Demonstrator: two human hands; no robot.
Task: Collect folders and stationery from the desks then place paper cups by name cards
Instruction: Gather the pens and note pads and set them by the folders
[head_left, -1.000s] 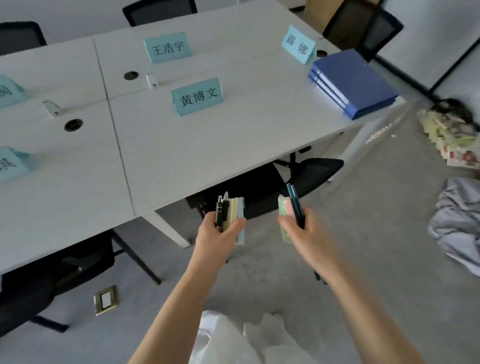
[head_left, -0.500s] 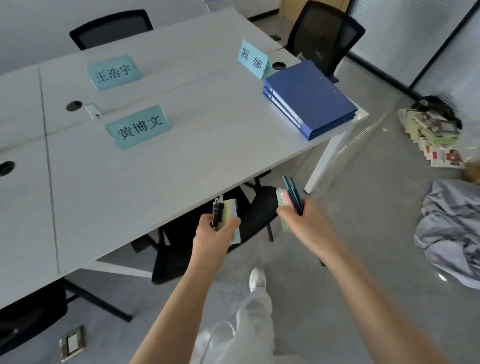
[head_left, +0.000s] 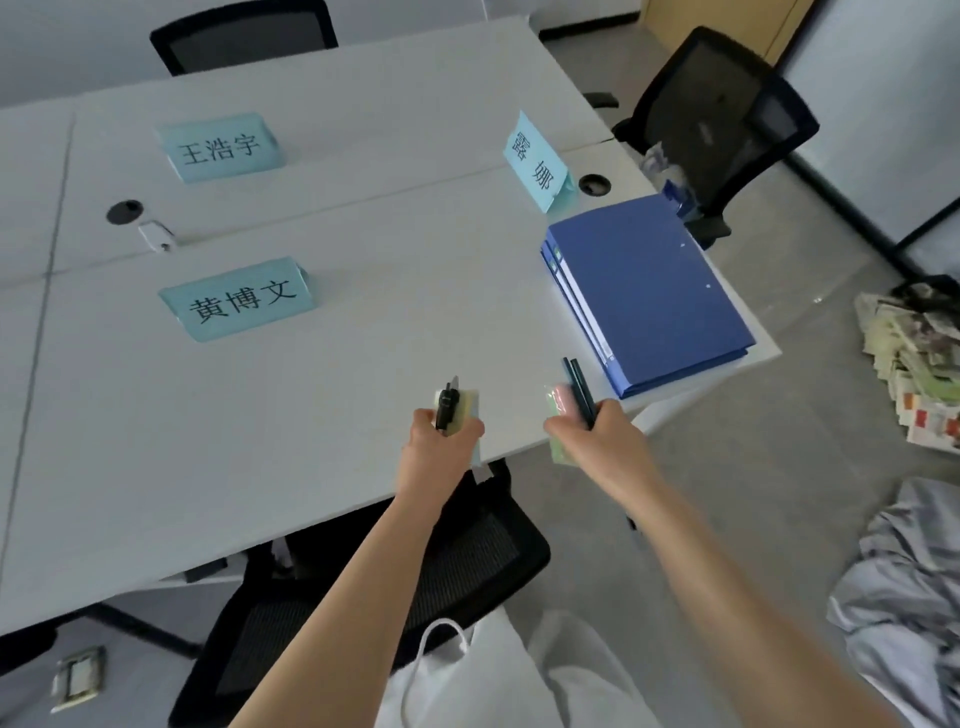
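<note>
Head view, the only one given: two bare hands are held out over the near edge of the wide white desk (head_left: 260, 467). The left hand (head_left: 441, 441) is wrapped round a black pen and a small pad of pale yellow sticky notes (head_left: 457, 410). The right hand (head_left: 597, 441) is wrapped round two thin dark pens (head_left: 579, 387) and a small pad of pink and green sticky notes (head_left: 558, 402). So some stationery is judged to be picked up already.

A pile of flat blue plastic folders (head_left: 649, 291) is seen lying on the right corner of the desk, just beyond the right hand. The pile looks gathered, but it is not yet taken off the desk.

Three light blue paper name cards are stood on the desk: one in the middle (head_left: 239, 301), one further back (head_left: 221, 148), and one beside the folders (head_left: 535, 163). No paper cups can be seen anywhere, so that part is judged not begun. Both hands are full, so the stationery will likely need putting down first.
</note>
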